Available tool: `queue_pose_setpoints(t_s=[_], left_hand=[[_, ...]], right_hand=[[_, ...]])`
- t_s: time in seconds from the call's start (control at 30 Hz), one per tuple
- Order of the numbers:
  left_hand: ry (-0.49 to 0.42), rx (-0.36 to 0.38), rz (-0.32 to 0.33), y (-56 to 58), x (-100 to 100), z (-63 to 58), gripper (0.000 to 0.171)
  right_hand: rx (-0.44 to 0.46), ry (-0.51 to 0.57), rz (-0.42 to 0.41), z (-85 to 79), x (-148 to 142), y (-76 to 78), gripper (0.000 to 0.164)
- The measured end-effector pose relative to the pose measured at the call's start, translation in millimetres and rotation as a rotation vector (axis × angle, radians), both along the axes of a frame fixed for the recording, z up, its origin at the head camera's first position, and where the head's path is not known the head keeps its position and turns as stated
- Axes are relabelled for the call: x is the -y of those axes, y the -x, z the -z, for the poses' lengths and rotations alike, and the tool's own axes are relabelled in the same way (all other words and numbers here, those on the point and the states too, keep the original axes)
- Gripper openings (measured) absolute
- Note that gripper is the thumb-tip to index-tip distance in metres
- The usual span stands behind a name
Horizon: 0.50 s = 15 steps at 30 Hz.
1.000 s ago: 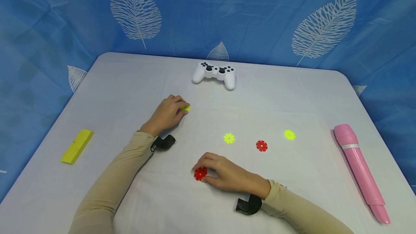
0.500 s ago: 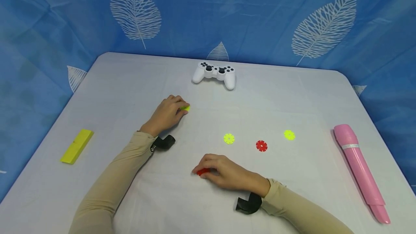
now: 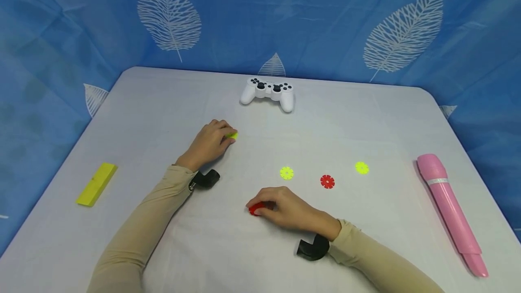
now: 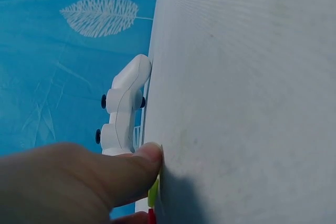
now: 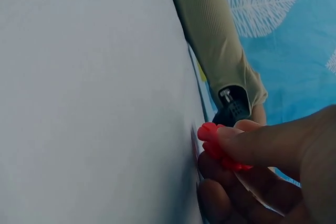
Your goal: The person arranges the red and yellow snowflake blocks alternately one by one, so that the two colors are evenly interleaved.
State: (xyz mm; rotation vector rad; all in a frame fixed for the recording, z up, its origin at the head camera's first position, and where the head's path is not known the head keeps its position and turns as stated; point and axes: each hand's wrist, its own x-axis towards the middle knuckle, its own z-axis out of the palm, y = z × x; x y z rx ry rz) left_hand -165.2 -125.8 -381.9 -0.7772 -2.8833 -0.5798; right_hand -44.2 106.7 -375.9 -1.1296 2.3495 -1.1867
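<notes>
In the head view my left hand (image 3: 208,144) pinches a yellow-green notched plastic disc (image 3: 232,135) between thumb and fingers, low over the table below the game controller. The left wrist view shows the edge of this yellow-green disc (image 4: 153,193) under the thumb, with a red sliver (image 4: 152,215) right below it. Nearer the front, my right hand (image 3: 286,209) pinches a red notched disc (image 3: 255,209), partly covered by the fingers. Seen from the right wrist, the red disc (image 5: 212,142) is tilted between thumb and fingertips, close to the white tabletop.
Two yellow-green discs (image 3: 286,173) and a red disc (image 3: 327,181) lie flat right of centre. A white game controller (image 3: 268,92) sits at the back. A yellow block (image 3: 97,184) lies at left, a folded pink umbrella (image 3: 449,214) at right. Blue leaf-printed cloth (image 3: 317,21) hangs behind.
My right hand has tilted the red disc, which faced upward a second ago, and has shifted slightly right and away from the front edge. My left hand has stayed in place.
</notes>
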Motion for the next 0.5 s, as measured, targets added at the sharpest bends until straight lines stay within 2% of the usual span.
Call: queue_pose_setpoints(t_s=[0.33,0.4,0.5], left_hand=[[-0.016,0.007,-0.003,-2.0,0,-0.9,0.025],[-0.013,0.007,-0.006,-1.7,1,-0.8,0.025],[-0.016,0.009,-0.002,-0.7,1,-0.7,0.025]], right_hand=[[0.002,0.003,0.123,-6.3,-9,11.1,0.020],[-0.012,0.009,0.172,-7.8,-11,13.5,0.020],[-0.014,-0.003,0.288,-11.6,-14,16.5,0.021]])
